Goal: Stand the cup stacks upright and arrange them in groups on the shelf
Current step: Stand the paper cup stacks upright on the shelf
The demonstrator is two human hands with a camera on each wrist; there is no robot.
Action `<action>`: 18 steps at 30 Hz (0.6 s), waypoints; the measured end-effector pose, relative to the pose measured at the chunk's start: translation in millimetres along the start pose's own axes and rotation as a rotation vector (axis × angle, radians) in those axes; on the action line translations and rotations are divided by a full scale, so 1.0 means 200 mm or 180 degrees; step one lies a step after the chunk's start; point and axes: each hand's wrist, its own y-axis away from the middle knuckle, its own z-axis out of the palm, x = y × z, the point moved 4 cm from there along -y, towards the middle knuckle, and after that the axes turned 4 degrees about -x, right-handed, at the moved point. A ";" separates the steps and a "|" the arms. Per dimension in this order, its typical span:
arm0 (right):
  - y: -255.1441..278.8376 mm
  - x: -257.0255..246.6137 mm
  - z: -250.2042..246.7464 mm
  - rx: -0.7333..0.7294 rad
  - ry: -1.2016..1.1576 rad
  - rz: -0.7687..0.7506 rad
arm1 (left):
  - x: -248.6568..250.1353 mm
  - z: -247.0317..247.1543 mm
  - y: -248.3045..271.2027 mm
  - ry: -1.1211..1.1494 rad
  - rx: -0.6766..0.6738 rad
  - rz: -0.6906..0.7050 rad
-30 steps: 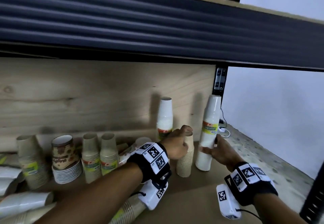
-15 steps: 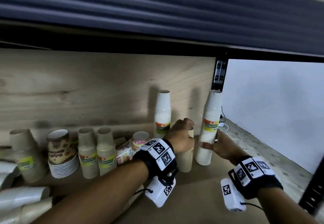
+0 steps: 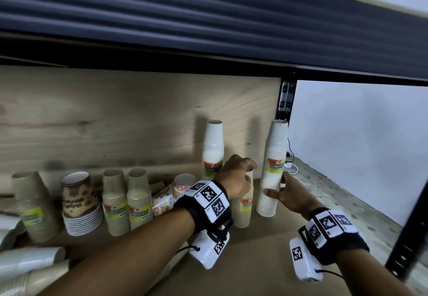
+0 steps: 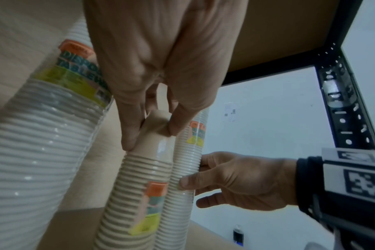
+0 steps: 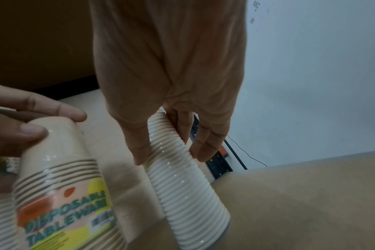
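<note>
A short beige cup stack point(image 3: 243, 210) stands upright on the shelf board point(image 3: 266, 244). My left hand point(image 3: 238, 177) grips its top cup from above; the left wrist view shows the fingers point(image 4: 128, 132) pinching that top, with the beige stack point(image 4: 143, 186) below. Just to its right stands a tall white stack point(image 3: 273, 170), which my right hand point(image 3: 281, 189) holds at mid-height, thumb in front and fingers behind. In the right wrist view the right hand point(image 5: 167, 152) wraps the white stack point(image 5: 182, 182), next to the beige stack point(image 5: 60, 186). A second tall white stack point(image 3: 213, 152) stands at the back board.
To the left stand kraft stacks point(image 3: 34, 205) point(image 3: 115, 203) point(image 3: 139, 200) and a patterned cup on paper plates point(image 3: 83, 221). A dotted stack point(image 3: 171, 194) lies on its side. More stacks lie at the bottom left point(image 3: 27, 258). A black shelf post point(image 3: 400, 249) marks the right end.
Both hands keep their holds on the same stacks, which stand about where they were. Only the head view has shifted a little.
</note>
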 end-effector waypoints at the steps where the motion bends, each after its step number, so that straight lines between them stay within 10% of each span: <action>1: 0.00 0.00 0.00 -0.0013 -0.0011 -0.0006 | 0.00 0.00 0.00 0.0032 -0.0013 -0.0002; 18: -0.01 0.06 0.01 -0.0083 -0.0261 0.0015 | -0.01 -0.01 0.00 0.0114 0.0044 -0.0018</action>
